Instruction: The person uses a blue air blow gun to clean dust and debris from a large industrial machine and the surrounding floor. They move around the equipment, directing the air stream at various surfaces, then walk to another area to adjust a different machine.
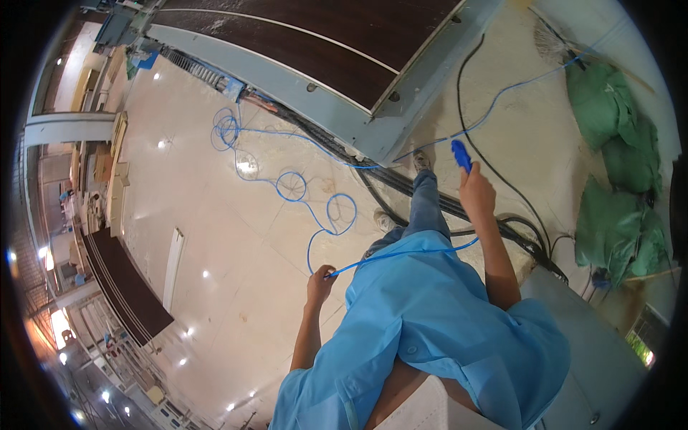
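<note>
My right hand is closed around the handle of a blue air gun, held out ahead over the floor. My left hand pinches a thin blue air hose low on my left side. From there the hose runs across the front of my blue shirt and passes behind my right forearm; where it joins the gun is hidden. On the other side of my left hand it drops to the floor and lies in loose loops. More coils lie farther off, by the machine.
Ahead stands a large grey machine bed with a dark brown top. Thick black cables cross the floor beside my feet. Green sacks lean along the right wall. A white strip and a dark brown panel are at left.
</note>
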